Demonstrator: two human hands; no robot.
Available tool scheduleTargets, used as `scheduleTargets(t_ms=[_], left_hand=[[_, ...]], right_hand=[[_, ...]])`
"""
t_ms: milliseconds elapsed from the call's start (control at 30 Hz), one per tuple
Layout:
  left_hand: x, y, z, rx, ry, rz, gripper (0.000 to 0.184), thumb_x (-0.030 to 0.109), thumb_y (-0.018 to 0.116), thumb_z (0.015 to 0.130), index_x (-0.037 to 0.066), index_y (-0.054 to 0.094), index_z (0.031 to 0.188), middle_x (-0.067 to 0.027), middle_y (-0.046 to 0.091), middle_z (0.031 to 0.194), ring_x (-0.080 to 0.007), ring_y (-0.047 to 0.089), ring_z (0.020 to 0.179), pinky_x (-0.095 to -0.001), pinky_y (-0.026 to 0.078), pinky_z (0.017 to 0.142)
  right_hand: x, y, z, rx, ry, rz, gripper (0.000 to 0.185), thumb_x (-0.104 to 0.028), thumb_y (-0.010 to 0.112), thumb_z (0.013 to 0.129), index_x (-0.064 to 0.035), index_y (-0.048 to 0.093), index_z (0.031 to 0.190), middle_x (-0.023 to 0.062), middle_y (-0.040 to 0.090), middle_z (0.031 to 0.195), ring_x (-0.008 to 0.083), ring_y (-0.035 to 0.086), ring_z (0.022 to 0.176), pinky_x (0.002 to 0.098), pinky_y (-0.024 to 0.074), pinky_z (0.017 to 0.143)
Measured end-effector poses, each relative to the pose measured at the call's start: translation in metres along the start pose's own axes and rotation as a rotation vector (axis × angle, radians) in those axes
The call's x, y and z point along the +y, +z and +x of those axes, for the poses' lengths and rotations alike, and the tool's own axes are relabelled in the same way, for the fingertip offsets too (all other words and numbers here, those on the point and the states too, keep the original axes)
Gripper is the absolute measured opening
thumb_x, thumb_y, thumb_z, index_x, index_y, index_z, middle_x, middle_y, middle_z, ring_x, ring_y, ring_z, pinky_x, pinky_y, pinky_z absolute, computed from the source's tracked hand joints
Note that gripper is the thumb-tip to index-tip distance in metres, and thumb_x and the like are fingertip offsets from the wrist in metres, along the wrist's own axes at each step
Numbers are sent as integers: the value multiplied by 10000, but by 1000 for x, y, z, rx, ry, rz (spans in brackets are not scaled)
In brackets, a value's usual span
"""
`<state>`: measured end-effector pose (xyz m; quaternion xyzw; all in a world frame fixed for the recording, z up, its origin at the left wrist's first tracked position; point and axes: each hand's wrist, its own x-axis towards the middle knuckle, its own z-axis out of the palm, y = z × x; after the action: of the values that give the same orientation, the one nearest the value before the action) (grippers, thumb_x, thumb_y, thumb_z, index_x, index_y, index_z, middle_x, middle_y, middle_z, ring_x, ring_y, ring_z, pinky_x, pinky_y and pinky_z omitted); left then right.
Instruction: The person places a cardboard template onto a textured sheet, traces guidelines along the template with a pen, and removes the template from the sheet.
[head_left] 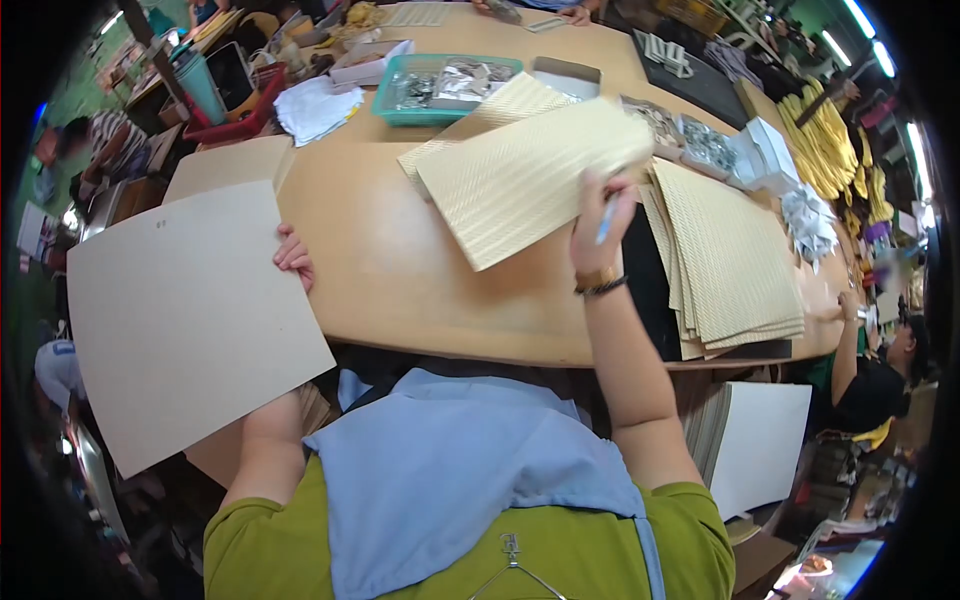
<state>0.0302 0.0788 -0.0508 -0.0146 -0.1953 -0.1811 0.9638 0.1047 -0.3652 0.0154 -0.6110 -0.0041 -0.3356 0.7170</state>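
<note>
A large pale board [190,320] is gripped at its right edge by my left hand [293,257], its fingers curled over the edge and the rest hidden behind it. My right hand [603,215] is closed around a pen [606,220] and touches the lower right part of a yellow textured sheet [520,180]. That sheet lies tilted over another yellow sheet [525,95]. To the right of my right hand, a stack of similar yellow sheets [735,250] rests partly on a black mat [650,280].
A teal tray [382,100] of small packets stands at the table's back. Boxes of small parts [708,140] and a crumpled silvery bundle [808,222] lie right. White cloth [318,108] is back left. Boards [755,440] stand below the table edge. Co-workers sit around.
</note>
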Motion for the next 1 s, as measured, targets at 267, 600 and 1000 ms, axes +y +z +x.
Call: scheduleTargets(t_ms=[267,600,1000], left_hand=[[2,-3,-2,24,7,21,248,115,387,999,-17,506,1172,-54,484,687,-155,481,629,-281,444,685],[6,0,1,40,1,79,220,113,424,984,-25,506,1135,-47,468,646,-151,472,598,-271,427,647],[11,-15,-1,-96,31,128,247,98,460,965,-52,508,1154,-43,472,664,-145,471,611,-245,417,644]], right_hand=[[-26,-47,-110,-208,331,-12,289,-93,701,875,-112,415,914,-45,404,784,41,400,665,198,382,579],[-85,-114,-168,-477,99,91,245,-57,730,833,-86,489,862,11,531,720,69,472,616,220,420,558],[-75,-161,-151,-787,-519,-891,454,-302,846,663,-130,597,1002,66,622,1274,282,584,1147,473,375,1029]])
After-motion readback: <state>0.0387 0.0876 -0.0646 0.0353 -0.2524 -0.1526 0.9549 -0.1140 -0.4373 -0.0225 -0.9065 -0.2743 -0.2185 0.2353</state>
